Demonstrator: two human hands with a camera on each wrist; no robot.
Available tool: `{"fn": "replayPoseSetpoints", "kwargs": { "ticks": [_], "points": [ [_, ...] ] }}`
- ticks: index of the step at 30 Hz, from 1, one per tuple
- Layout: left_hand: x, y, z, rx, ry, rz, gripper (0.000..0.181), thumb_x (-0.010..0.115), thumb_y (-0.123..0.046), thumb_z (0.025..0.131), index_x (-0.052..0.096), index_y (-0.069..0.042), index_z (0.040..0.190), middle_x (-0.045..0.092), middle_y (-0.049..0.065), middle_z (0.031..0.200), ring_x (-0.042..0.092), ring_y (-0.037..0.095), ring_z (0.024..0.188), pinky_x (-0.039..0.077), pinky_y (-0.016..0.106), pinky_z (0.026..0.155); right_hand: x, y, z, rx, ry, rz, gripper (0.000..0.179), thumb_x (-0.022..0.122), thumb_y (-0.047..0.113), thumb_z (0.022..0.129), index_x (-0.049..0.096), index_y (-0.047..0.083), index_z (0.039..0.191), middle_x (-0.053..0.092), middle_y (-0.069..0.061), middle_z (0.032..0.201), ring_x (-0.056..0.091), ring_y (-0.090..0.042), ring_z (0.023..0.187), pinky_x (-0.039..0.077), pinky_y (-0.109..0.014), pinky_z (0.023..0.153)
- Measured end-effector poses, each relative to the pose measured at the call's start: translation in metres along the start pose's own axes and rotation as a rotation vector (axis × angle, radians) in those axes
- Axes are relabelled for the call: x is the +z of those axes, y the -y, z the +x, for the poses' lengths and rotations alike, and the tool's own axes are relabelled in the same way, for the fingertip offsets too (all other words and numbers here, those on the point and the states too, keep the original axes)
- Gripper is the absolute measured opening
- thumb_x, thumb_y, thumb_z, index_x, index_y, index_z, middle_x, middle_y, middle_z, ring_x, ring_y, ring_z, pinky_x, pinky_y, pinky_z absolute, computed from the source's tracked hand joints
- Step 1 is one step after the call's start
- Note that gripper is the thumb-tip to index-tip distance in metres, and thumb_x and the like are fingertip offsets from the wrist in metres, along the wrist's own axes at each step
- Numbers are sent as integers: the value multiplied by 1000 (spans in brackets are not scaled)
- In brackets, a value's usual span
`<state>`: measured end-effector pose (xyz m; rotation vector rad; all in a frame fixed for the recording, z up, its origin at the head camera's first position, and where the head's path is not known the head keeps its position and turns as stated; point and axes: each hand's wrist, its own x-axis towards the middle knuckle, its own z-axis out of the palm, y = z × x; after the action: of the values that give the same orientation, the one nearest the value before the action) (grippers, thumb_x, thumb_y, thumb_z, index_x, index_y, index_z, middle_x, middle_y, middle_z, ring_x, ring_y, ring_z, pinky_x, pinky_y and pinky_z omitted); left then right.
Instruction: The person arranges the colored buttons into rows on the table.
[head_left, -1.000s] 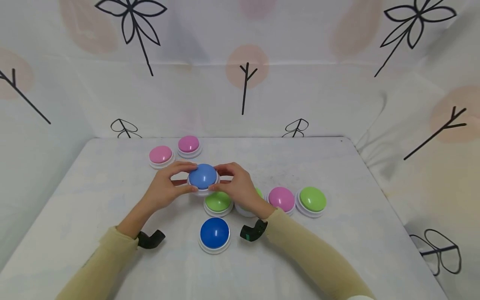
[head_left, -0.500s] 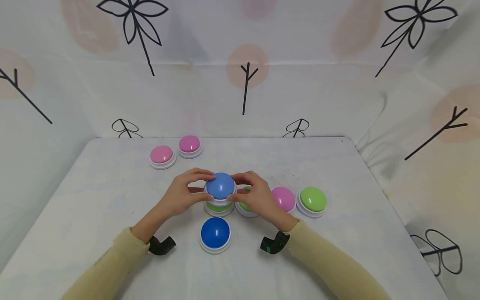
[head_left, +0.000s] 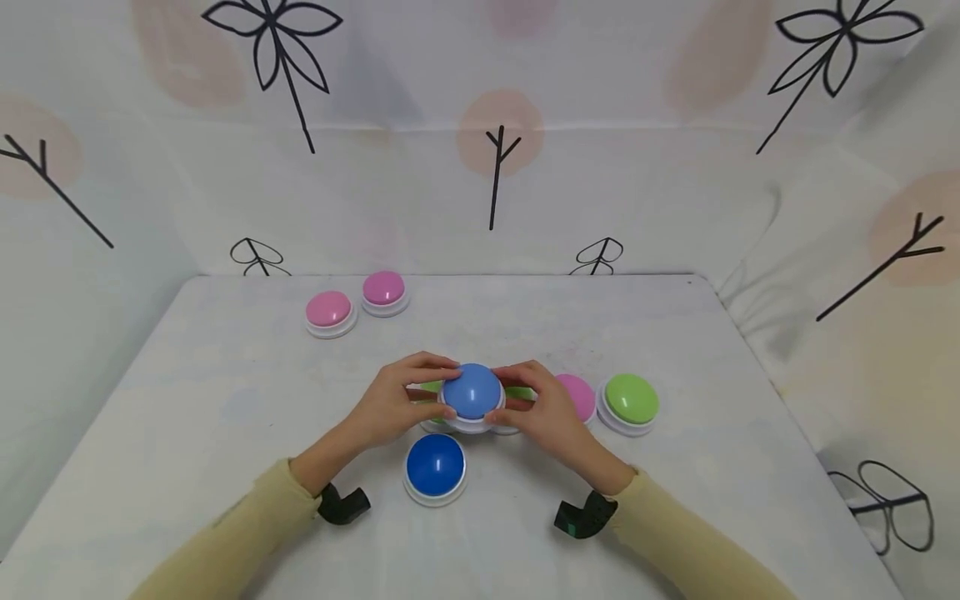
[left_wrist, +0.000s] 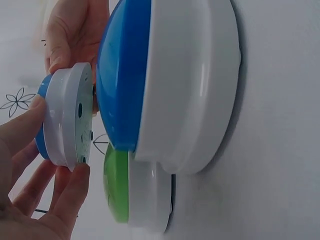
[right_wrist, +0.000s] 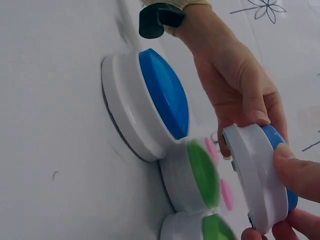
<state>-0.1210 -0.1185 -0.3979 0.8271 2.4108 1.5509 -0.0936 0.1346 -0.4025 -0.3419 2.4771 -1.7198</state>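
Observation:
A light-blue push button with a white base (head_left: 472,392) is held level between both hands, raised off the table. My left hand (head_left: 390,404) pinches its left side and my right hand (head_left: 551,417) its right side, thumbs at the front. In the left wrist view, the underside of the held button (left_wrist: 70,120) shows small holes and feet. Behind and below it, two green buttons, one at left (head_left: 432,387) and one at right (head_left: 520,393), are partly hidden. Nearer the front stands a darker blue button (head_left: 435,467).
To the right, a pink button (head_left: 577,395) and another green button (head_left: 632,400) continue the row on the white table (head_left: 675,517). Two pink buttons, one nearer (head_left: 328,310) and one farther (head_left: 384,289), sit at the back left. A patterned cloth (head_left: 405,192) hangs behind.
Both hands have carried the light-blue button rightward and toward the front, from behind the left green button to over the gap between the two green ones. The buttons on the table stay put.

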Motion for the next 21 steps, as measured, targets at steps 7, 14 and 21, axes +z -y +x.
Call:
{"fn": "replayPoseSetpoints", "kwargs": {
  "ticks": [7,14,21],
  "points": [
    [11,0,3,89,36,41,44,82,-16,83,70,-10,126,60,2,131,55,24,123,55,35,90,-9,-4,-15,-14,-1,-21,53,86,14,78,66,8,126,58,-7,122,59,-26,114,54,-31,90],
    [22,-2,3,79,85,-34,42,80,-14,85,70,-9,126,59,4,130,56,25,120,56,30,87,-16,-9,-27,-66,2,-28,54,86,13,78,65,6,127,61,-9,123,60,-28,116,51,-34,94],
    [29,-7,0,73,136,-40,43,80,-13,85,70,-10,126,59,3,129,55,24,120,56,28,86,-21,-14,-40,-110,46,-41,58,87,10,77,63,4,130,61,-11,126,60,-30,117,51,-35,94]
  ]
}}
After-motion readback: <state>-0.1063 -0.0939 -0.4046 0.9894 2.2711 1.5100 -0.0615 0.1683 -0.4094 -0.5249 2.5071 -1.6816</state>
